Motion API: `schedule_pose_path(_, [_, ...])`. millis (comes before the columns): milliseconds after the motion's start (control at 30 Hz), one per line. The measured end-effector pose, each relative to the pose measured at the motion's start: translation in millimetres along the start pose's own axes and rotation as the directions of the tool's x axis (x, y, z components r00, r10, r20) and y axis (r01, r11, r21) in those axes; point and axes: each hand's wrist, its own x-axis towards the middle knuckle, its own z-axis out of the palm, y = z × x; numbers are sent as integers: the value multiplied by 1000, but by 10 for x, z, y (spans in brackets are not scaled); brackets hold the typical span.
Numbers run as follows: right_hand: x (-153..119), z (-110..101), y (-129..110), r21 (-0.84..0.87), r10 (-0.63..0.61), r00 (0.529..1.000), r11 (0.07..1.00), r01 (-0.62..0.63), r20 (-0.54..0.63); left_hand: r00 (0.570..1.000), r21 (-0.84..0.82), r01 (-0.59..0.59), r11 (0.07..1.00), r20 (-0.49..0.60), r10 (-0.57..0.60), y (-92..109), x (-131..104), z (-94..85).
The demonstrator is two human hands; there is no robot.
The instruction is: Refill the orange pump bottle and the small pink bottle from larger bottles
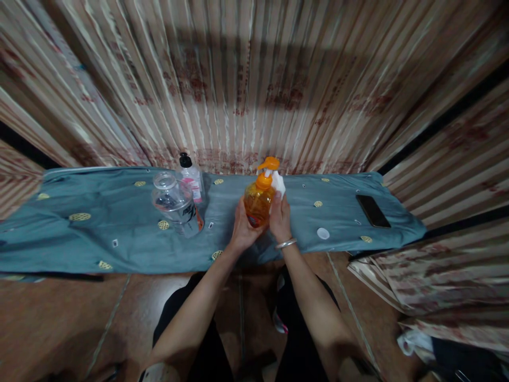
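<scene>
An orange pump bottle (258, 204) with an orange pump head stands upright or nearly so between my hands, in front of me. Fingers of my left hand (243, 228) wrap round its lower left side. On the other side my right hand (281, 218), with a silver bangle at the wrist, pinches a white tissue (279, 183) against the bottle's right side. To the left are a large clear plastic bottle (178, 207) without a cap and, behind it, a clear pump bottle (193, 179) with a black pump and pink label.
A teal cloth with yellow prints (131, 233) covers the narrow table. A small white disc (323, 233) and a dark phone (373, 211) lie to the right. Striped curtains (254, 79) hang behind and at both sides.
</scene>
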Motion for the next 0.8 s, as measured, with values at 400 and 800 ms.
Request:
schedule_pose_path(400, [-166, -102, 200, 28, 222, 975, 975, -221, -31, 996, -14, 82, 996, -18, -83, -32, 103, -131])
schedule_pose_path(800, [-210, 228, 71, -86, -89, 995, 993, 85, -41, 999, 28, -27, 999, -31, 28, -51, 71, -75])
